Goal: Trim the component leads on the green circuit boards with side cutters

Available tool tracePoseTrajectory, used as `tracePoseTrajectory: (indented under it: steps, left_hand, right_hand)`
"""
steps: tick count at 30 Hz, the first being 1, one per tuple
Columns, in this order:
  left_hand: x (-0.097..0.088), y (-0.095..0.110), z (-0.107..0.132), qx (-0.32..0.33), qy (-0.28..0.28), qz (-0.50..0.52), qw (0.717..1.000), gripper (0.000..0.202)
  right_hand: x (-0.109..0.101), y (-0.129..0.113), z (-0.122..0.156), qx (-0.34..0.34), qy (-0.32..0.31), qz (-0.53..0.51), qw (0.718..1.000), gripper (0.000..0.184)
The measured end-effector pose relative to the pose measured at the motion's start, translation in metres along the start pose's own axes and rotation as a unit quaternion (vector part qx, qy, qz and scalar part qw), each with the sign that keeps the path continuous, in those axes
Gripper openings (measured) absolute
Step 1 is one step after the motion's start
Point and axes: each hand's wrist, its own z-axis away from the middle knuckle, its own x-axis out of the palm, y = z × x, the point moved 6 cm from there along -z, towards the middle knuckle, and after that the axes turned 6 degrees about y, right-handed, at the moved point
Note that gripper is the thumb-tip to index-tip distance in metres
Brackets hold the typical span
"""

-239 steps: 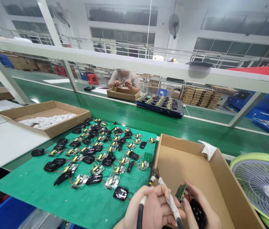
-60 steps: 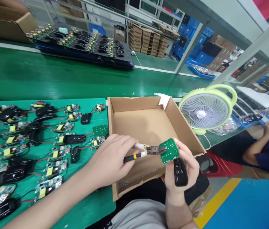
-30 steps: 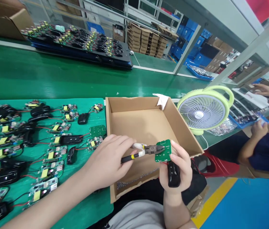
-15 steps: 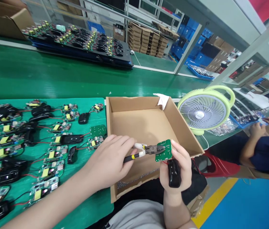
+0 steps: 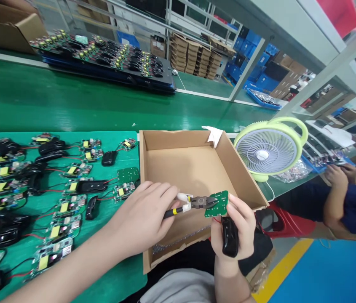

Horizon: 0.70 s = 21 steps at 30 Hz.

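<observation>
My left hand [image 5: 144, 212] is closed around the handles of diagonal cutters [image 5: 200, 203], which have black, yellow and white grips. The cutter tips lie against the face of a small green circuit board [image 5: 218, 208]. That board is pinched at its right edge by the fingers of my right hand [image 5: 244, 223]. A glossy black plastic casing [image 5: 230, 239] hangs below the board on a red wire and rests in the same hand. Both hands are over the near part of a shallow cardboard box [image 5: 180, 164]. Small clippings [image 5: 182, 239] lie along the box's near side.
To the left, a green mat [image 5: 108, 134] bears several boards wired to black casings. A loaded black tray [image 5: 165, 80] stands at the back. Right of the box is a green fan [image 5: 264, 151]. Farther right, a co-worker's hands [image 5: 338, 174] show near a blue tray.
The view has shifted slightly. The board is tilted a little differently in my right hand, and the cutter tips remain against it.
</observation>
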Motion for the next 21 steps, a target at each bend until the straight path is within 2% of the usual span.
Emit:
tracePoseTrajectory:
  steps: [10,21]
  left_hand:
    - [-0.0013,-0.0002,0.0023,-0.007,0.014,-0.004,1.0,0.013]
    - [0.0001,-0.0008,-0.0019,-0.015,0.003,0.004,1.0,0.012]
  right_hand:
    - [0.0037,0.0038,0.0035,-0.007,0.012,-0.02,1.0,0.043]
    - [0.0027,0.0038,0.0046,-0.002,0.018,-0.029,0.999,0.032]
